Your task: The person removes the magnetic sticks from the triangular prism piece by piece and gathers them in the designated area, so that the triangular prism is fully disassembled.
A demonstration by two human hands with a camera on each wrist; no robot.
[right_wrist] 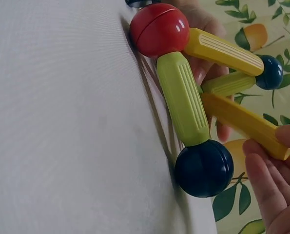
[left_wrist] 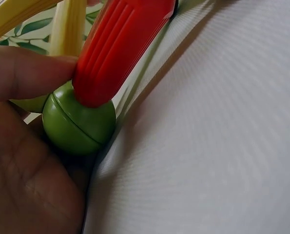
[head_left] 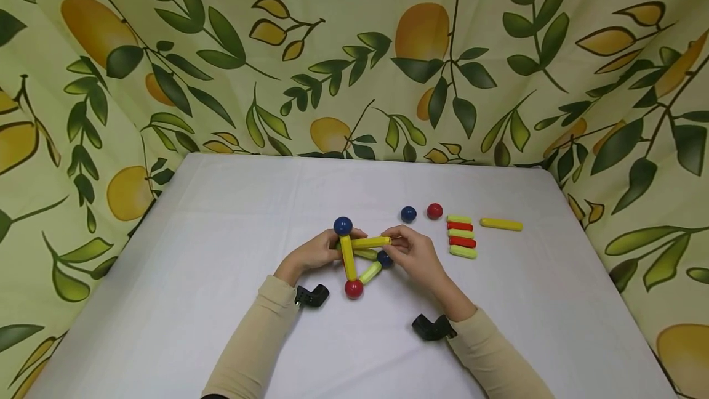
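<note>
A frame of magnetic rods and balls stands between the hands. My left hand [head_left: 312, 252] grips its green ball [left_wrist: 79, 122], where a red rod [left_wrist: 123, 48] joins. With thumb and fingertips, my right hand [head_left: 416, 257] pinches the free end of a yellow rod [head_left: 372, 242], whose other end reaches toward the left hand. A second yellow rod [head_left: 348, 258] rises from a red ball [head_left: 354, 289] to a blue ball [head_left: 343, 226] on top. From the red ball, a lime rod [right_wrist: 183, 100] runs to another blue ball [right_wrist: 204, 168] low on the table.
Right of the frame lie a loose blue ball [head_left: 408, 214] and a loose red ball [head_left: 434, 211]. Beyond them is a row of several short lime and red rods [head_left: 461, 234], then a single yellow rod [head_left: 501, 224]. A patterned curtain [head_left: 354, 66] hangs behind the white table [head_left: 166, 313].
</note>
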